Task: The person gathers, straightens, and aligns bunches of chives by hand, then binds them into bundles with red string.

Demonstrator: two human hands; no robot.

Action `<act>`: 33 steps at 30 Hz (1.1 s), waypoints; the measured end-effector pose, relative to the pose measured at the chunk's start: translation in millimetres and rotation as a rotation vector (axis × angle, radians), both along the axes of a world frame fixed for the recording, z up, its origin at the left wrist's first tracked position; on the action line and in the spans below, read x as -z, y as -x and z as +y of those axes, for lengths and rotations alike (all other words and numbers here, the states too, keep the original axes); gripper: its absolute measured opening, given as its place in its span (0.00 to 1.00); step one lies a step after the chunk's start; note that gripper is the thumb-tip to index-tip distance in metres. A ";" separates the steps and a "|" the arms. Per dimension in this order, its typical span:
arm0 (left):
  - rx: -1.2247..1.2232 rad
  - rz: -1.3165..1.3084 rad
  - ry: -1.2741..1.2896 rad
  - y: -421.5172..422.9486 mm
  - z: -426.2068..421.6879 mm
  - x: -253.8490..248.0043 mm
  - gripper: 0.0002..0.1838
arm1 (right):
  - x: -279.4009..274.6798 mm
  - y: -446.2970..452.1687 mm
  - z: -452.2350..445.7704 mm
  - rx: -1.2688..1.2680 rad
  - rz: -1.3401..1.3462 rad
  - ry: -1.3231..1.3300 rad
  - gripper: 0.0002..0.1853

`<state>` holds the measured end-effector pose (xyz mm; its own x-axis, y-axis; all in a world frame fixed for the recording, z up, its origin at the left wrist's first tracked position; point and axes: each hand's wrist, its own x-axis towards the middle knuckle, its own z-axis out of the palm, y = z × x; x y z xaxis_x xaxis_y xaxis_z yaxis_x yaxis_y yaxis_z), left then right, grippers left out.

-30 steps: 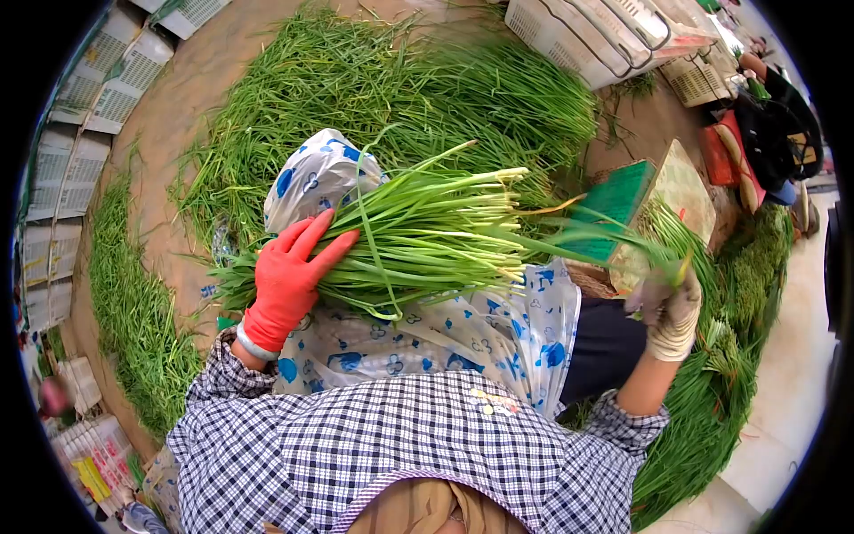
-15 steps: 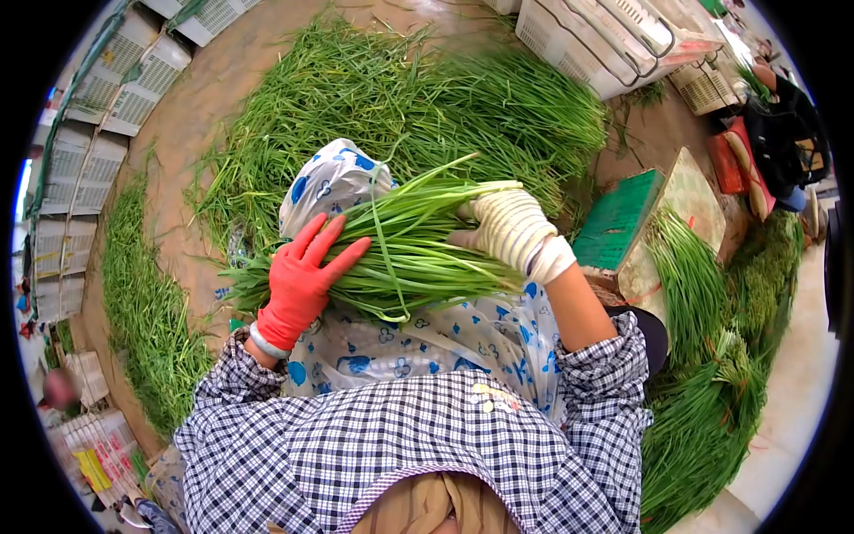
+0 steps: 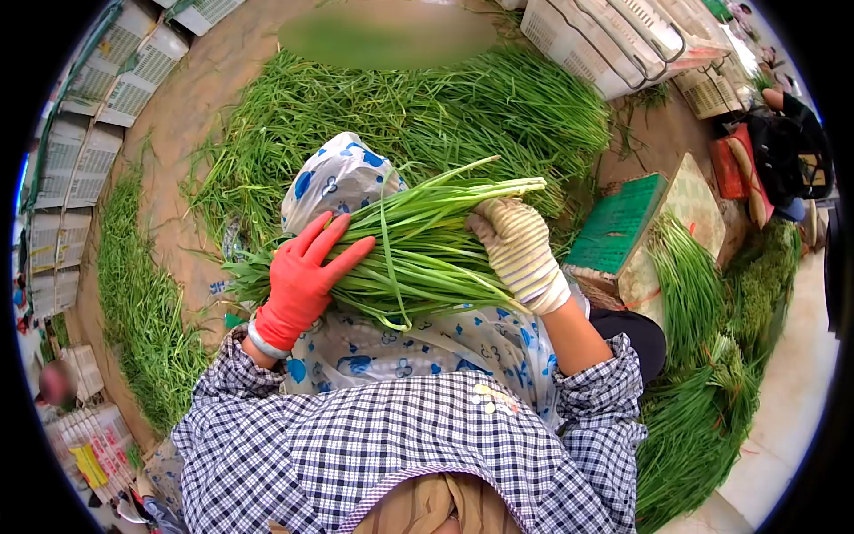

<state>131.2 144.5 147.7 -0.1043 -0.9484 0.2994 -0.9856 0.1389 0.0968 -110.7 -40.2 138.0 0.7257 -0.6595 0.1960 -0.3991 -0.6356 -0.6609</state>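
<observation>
Bunch (image 3: 427, 236): green, across the lap above patterned plastic (image 3: 418, 351), stem ends to the right
Left hand (image 3: 302, 280): red glove, grasping bunch near leafy end, fingers spread over it
Right hand (image 3: 523, 254): striped glove, fingers curled, grasping bunch near stem ends
Pile (image 3: 427, 116): loose greens on floor (image 3: 191, 116), beyond bunch
Board (image 3: 616, 224): green, right of right hand
Crate (image 3: 587, 44): white, beside pile, upper right
</observation>
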 end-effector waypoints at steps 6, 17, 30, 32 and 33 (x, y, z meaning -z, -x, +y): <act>0.022 -0.049 -0.033 -1.0 0.0 -1.6 0.33 | 10.4 6.2 0.2 -0.032 0.397 0.652 0.03; -0.012 0.003 0.007 -1.9 3.1 3.9 0.32 | -10.6 175.9 -84.0 0.184 1.282 0.125 0.13; -0.001 0.012 0.030 -1.9 1.7 5.9 0.32 | 25.1 -3.6 -26.7 0.115 0.211 0.082 0.15; -0.015 0.021 0.028 -2.8 3.3 5.7 0.32 | 28.3 13.9 -40.5 0.184 0.348 0.117 0.12; -0.015 0.023 0.026 -3.2 3.7 5.8 0.31 | 31.3 38.7 -54.0 0.199 0.439 0.287 0.09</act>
<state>134.3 148.2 141.9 -0.0827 -0.9416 0.3263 -0.9851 0.1267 0.1160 -149.4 -94.2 106.7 0.6468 -0.7567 0.0952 -0.7285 -0.6499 -0.2166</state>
